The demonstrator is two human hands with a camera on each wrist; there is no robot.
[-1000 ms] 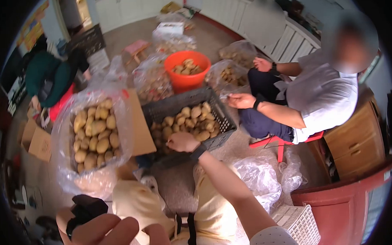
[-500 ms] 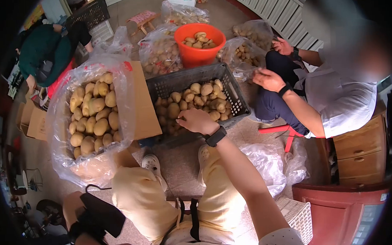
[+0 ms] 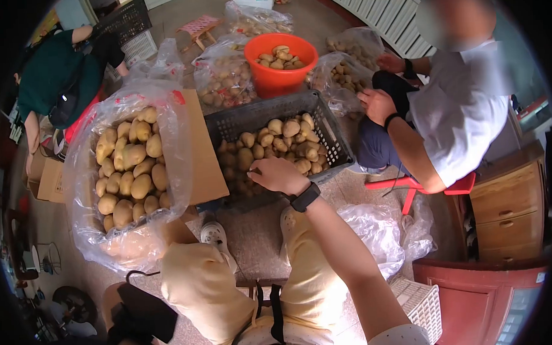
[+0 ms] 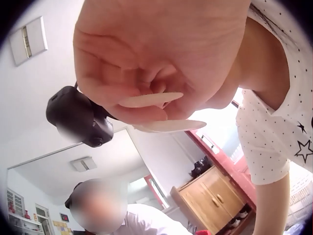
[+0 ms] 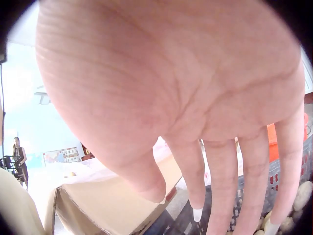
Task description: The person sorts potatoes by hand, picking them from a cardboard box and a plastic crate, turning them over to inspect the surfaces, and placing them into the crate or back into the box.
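Observation:
Potatoes fill the black plastic crate in front of me. My right hand hangs over the crate's near left part. In the right wrist view its fingers reach down straight, with nothing between them, beside some potatoes. My left hand is raised, outside the head view. Its fingers curl in toward the palm, with long pale nails and no object showing in them. A black device shows behind it. The left wrist's black mount is at lower left in the head view.
Left of the crate stands a plastic-lined box of potatoes. Behind are an orange bucket and bags of potatoes. A person sits at right on a red stool; another bends at left. Plastic bags lie near a white basket.
The left hand has gone from the lower left of the head view. My right hand stays over the crate, its fingers extended. The seated person's hands have drawn closer together.

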